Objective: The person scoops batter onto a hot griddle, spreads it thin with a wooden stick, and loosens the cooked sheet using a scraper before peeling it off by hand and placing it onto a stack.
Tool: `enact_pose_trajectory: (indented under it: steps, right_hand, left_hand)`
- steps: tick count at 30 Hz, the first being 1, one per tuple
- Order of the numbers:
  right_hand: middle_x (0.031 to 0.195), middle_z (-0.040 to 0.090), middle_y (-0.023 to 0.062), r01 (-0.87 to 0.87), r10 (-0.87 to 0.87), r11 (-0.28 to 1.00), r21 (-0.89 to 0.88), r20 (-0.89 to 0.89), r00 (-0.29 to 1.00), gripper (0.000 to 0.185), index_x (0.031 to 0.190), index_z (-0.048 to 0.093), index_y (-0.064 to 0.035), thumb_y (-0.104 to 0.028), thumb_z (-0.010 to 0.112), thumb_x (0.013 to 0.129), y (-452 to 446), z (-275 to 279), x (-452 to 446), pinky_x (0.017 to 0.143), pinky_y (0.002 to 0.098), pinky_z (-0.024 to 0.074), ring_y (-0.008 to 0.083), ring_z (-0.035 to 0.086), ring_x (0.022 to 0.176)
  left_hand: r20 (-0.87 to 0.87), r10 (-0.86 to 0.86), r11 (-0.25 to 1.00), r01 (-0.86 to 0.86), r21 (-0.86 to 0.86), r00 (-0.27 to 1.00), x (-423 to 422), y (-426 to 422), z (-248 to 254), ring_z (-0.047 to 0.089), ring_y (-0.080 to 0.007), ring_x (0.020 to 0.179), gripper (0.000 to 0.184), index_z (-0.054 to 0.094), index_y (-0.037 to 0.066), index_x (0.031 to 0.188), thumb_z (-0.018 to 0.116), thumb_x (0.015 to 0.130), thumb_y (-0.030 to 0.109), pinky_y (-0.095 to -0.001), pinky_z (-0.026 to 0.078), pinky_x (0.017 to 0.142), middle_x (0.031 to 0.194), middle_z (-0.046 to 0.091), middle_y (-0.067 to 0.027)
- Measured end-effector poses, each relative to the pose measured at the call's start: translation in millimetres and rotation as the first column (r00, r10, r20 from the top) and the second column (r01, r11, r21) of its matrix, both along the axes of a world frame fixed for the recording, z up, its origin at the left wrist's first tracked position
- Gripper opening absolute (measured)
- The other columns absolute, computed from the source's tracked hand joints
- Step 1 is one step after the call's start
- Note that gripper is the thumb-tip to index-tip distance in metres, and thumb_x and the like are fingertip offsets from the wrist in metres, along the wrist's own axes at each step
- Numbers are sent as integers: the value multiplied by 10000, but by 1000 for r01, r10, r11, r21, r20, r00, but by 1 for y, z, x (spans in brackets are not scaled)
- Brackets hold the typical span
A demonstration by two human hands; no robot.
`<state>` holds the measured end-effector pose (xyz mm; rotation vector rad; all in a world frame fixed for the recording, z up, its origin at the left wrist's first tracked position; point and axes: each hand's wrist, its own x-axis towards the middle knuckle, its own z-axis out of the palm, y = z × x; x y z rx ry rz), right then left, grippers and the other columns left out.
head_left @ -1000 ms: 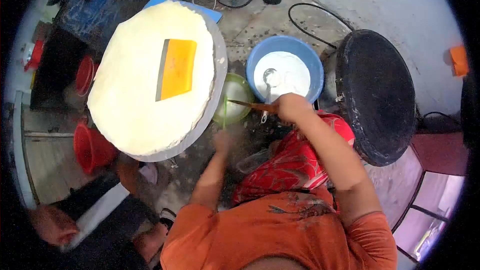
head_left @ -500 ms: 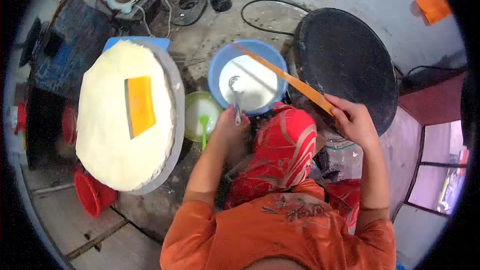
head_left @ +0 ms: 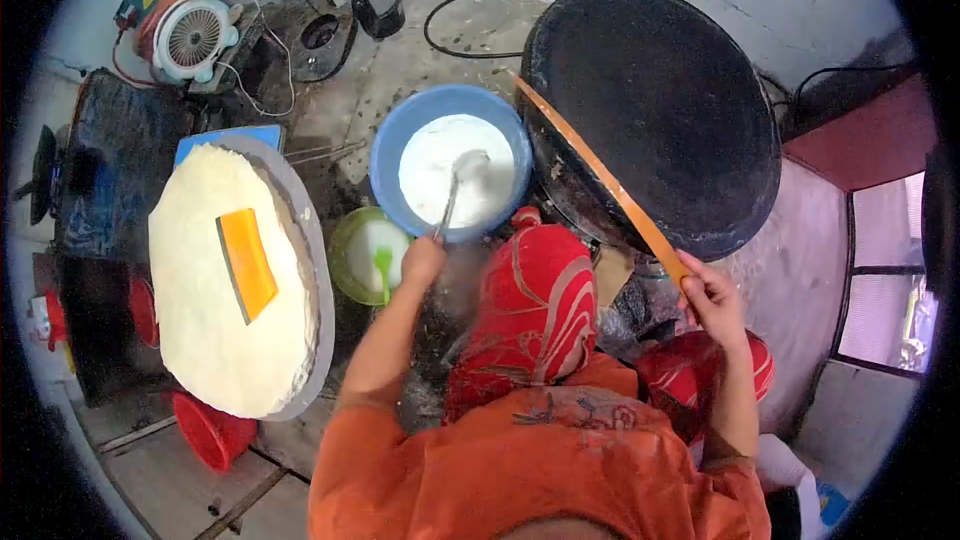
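Observation:
My left hand [head_left: 423, 261] is closed around the handle of a metal ladle [head_left: 453, 195]. The ladle's bowl dips into white batter [head_left: 425, 168] in a blue basin [head_left: 387, 197]. Between the fingers and thumb of my right hand [head_left: 712, 298] is one end of a long, flat wooden spatula [head_left: 610, 183]. Its blade slants up and left across the near-left rim of a large round black griddle [head_left: 650, 110]; contact with the rim cannot be made out. Close to my left hand, a green bowl [head_left: 340, 258] holds white liquid and a bright green spoon [head_left: 384, 265].
On the left, a stack of thin pale sheets [head_left: 205, 320] on a round tray [head_left: 310, 340] bears an orange-yellow scraper [head_left: 247, 265]. A small fan [head_left: 193, 37] and a blender jug [head_left: 375, 0] stand behind. A red bucket [head_left: 215, 432] is below the tray. A cable [head_left: 440, 25] runs behind the basin.
The view has shifted. My right hand has moved the wooden spatula from over the basin to the griddle's edge. The ladle's bowl has swung right within the basin, still held in my left hand.

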<state>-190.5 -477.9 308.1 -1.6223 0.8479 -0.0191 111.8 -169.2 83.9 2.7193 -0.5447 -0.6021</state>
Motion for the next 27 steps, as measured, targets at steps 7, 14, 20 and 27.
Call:
enact_pose_trajectory:
  steps: [7,14,20,27]
  right_hand:
    - [641,557,5,8,-10,997,82,18,1000,352,1253,507,-152,-123,508,902,-5,-16,1,396,177,371,43,450,435]
    - [659,537,-9,14,-27,991,131,97,995,356,1254,503,-137,-99,507,900,-11,-28,1,403,179,377,37,437,450]
    - [864,595,-13,-29,29,995,98,-2,1000,399,1260,500,-146,-49,535,874,-11,-15,5,474,194,416,48,517,636]
    - [886,599,-3,-35,33,993,115,15,999,411,1267,492,-138,-41,537,870,-10,-20,10,500,197,425,50,515,645]
  left_hand:
    - [-16,157,966,-150,208,987,41,-18,36,605,-378,882,258,646,6,885,482,777,174,-447,485,761,937,623,-218]
    - [-232,234,970,-243,-13,944,30,-1,18,574,-401,921,260,628,6,927,484,775,160,-459,450,814,949,598,-252]
    - [-102,32,999,-27,46,994,18,-17,9,576,-413,866,264,612,-10,884,461,833,200,-478,449,756,894,599,-265]
    - [-66,91,989,-82,127,994,31,-46,-21,567,-419,916,267,619,-7,916,489,761,167,-461,452,798,938,591,-276]
